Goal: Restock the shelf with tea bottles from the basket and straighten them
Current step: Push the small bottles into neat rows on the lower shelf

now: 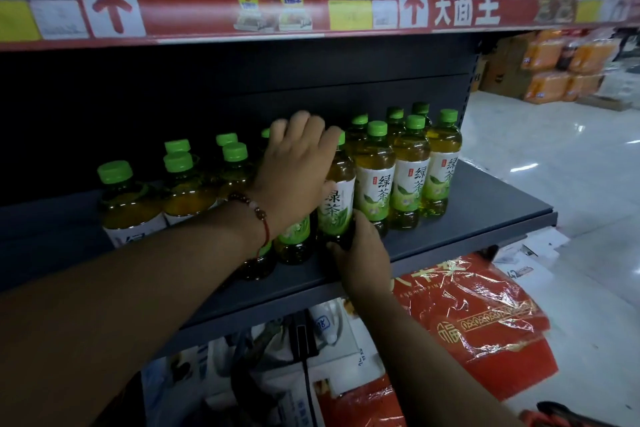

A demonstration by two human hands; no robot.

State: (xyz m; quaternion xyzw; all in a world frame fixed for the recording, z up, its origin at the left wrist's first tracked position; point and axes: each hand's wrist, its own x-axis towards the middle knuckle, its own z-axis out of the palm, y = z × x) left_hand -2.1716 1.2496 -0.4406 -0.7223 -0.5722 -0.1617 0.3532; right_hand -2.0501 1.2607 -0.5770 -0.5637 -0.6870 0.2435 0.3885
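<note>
Both hands clasp one green tea bottle (337, 198) on the shelf (485, 218): left hand (298, 170) covering its cap, right hand (360, 250) gripping its base, neighbouring bottles (408, 177) crowding either side.

Both your hands are on one tea bottle (337, 198) at the shelf (485, 218) front.
Your left hand (298, 170) covers its cap; your right hand (360, 250) grips its base.

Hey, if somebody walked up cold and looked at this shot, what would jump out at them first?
Probably the cluster of green-capped tea bottles on the dark shelf, mid-frame. Next, the two hands on one front bottle: the left hand, with a beaded bracelet at its wrist, lies over the top, and the right hand grips the base. Above runs a red price strip with arrows.
</note>
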